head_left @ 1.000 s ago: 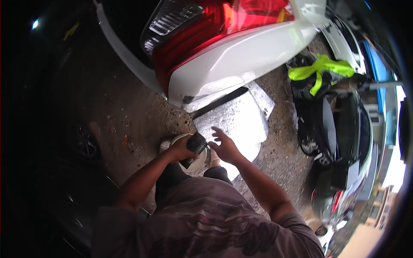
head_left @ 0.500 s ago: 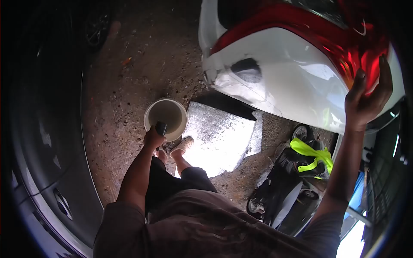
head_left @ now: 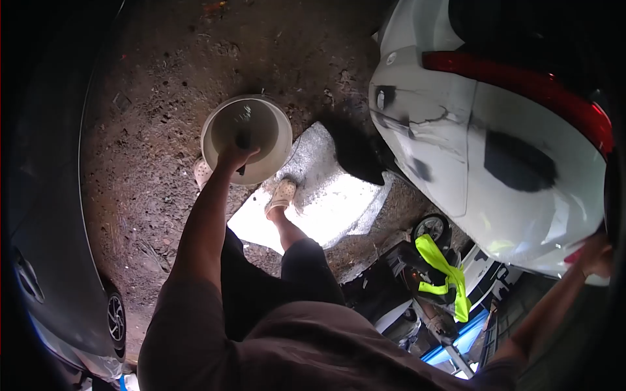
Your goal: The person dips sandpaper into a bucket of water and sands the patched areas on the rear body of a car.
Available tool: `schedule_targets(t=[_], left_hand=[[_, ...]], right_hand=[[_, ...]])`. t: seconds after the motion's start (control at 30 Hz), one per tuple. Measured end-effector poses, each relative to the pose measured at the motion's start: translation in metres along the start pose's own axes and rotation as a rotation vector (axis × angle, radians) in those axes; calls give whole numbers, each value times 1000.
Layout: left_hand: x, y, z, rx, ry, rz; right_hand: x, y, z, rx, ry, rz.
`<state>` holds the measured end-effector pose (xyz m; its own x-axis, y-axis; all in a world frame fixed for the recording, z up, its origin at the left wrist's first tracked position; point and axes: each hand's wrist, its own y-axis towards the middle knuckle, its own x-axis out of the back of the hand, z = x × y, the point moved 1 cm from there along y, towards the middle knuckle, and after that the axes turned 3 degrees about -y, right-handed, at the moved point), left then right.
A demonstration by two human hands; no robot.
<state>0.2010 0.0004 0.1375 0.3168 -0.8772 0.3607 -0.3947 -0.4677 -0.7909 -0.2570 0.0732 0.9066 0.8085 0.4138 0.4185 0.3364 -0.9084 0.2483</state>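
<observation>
Rough dirt/gravel ground point(head_left: 150, 189) is stretching throughout, strong light glaring off a silvery sheet point(head_left: 336, 202); dk car point(head_left: 49, 215) is standing far L, motorbike point(head_left: 394, 264) sitting lower R, pic corners going dk.

The bucket point(head_left: 285, 130) stands on the ground point(head_left: 143, 143) ahead; the left hand point(head_left: 236, 158), gripping a block point(head_left: 242, 141), is at its opening. A sheet point(head_left: 329, 202) lies right of the bucket, beneath the right shoe point(head_left: 283, 194). Right: one car point(head_left: 521, 221), the right hand point(head_left: 595, 256) at its near end, and a motorcycle point(head_left: 385, 277) bearing a cloth point(head_left: 450, 277). Left: another car point(head_left: 45, 195).
</observation>
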Motion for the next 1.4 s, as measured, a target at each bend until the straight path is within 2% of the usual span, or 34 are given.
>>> schedule_targets(t=[0.07, 0.1, 0.17, 0.2, 0.23, 0.3, 0.33, 0.4, 0.53, 0.6, 0.63, 0.7, 0.73, 0.8, 0.83, 0.9, 0.97, 1.03, 1.07, 1.17, 1.2, 1.23, 1.33, 1.37, 1.4], left_hand=[[-34, 47, 26, -37, -526, 0], [-37, 50, 23, 46, -613, 31], [-48, 61, 24, 76, -603, -13], [-48, 60, 23, 99, -588, -50], [-49, 59, 19, 107, -587, -62], [-49, 53, 5, 215, 133, -272], [-52, 52, 4, 218, 131, -282], [-62, 61, 10, 180, 383, -420], [-121, 118, 57, 254, 306, -529], [-148, 130, 67, 126, 461, -429], [-155, 136, 69, 127, 458, -426], [-169, 144, 73, 90, 426, -200], [-175, 144, 75, 91, 427, -188], [-176, 141, 76, 99, 213, -172], [-167, 133, 74, 96, 216, -178], [-138, 102, 54, 47, -416, -64], [-108, 72, 36, 148, -594, 130], [-88, 37, 14, 266, -776, 180], [-80, 22, 8, 272, -881, 168], [-47, -42, -29, 204, -1095, 83], [-33, -68, -51, 145, -1192, 37], [-17, -105, -92, 19, -1331, 19], [22, -186, -190, -150, -1287, 26], [26, -205, -220, -163, -1296, 9], [29, -220, -250, -290, -1258, -54]], right_hand=[[3, 0, 5, 10, 49, -49], [3, 1, 8, 11, 83, -61], [3, -2, 11, 32, 134, -115], [6, -15, 7, -48, 16, -178], [0, -19, 2, -42, 91, -215], [-1, -14, 1, -29, 182, -265], [-3, -15, 1, -32, 191, -267], [-3, -15, 6, -34, 203, -285], [-10, -18, 12, -30, 218, -310], [-15, -18, 16, -28, 224, -315], [-20, -20, 18, -27, 226, -313], [-25, -20, 22, -27, 240, -305], [-29, -21, 23, -30, 248, -296], [-33, -21, 22, -40, 262, -287], [-31, -22, 18, -48, 266, -289], [-21, -22, 7, -57, 261, -302], [-9, -23, -5, -77, 262, -314], [1, -29, -17, -101, 228, -307], [6, -34, -30, -81, 174, -303], [-2, -63, -68, 154, -431, -185], [2, -62, -59, 146, -428, -137], [13, -53, -39, 53, -286, -91], [40, -24, -5, -137, -10, 2], [42, -15, -7, -139, 54, -12], [42, -6, -13, -119, 173, -73]])
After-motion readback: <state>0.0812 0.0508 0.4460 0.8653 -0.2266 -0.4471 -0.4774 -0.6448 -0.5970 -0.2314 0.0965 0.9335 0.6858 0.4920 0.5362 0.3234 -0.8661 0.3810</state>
